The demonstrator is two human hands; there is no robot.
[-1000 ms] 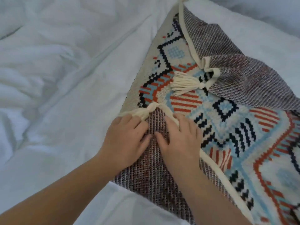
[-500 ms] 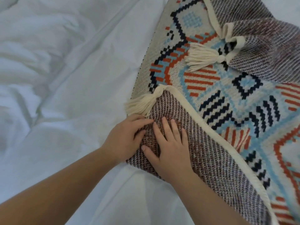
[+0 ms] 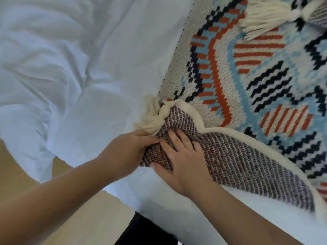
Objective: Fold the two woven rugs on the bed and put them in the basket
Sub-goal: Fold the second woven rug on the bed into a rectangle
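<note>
Nearest the camera, two bare forearms reach in over the bed's near edge, with a strip of pale wood floor (image 3: 109, 214) and something dark showing below it. The bed (image 3: 85, 106) is covered in soft, rumpled white bedding that bunches into deep folds to the left of the woven rug (image 3: 238, 85).

The rug's near corner is turned over onto itself, showing its underside: a tight, ribbed weave of mixed brown, grey and white threads, edged with a thick cream cord. The right hand (image 3: 184, 160) lies flat on this folded flap, fingers straight and spread, pressing it down. Just left of it the left hand (image 3: 127, 152) sits at the flap's edge with its fingers curled round the fabric, gripping the fold where it meets the bedding.

At the tip of the flap, just beyond the left hand, a fluffy cream yarn tassel (image 3: 152, 122) splays onto the sheet.

Beyond the flap the rug's face lies open on the bed: a nubbly, blocky geometric pattern in orange-red, light blue, navy and cream. At the far top of the rug a second cream tassel (image 3: 276, 16) fans out from another turned-over corner.
</note>
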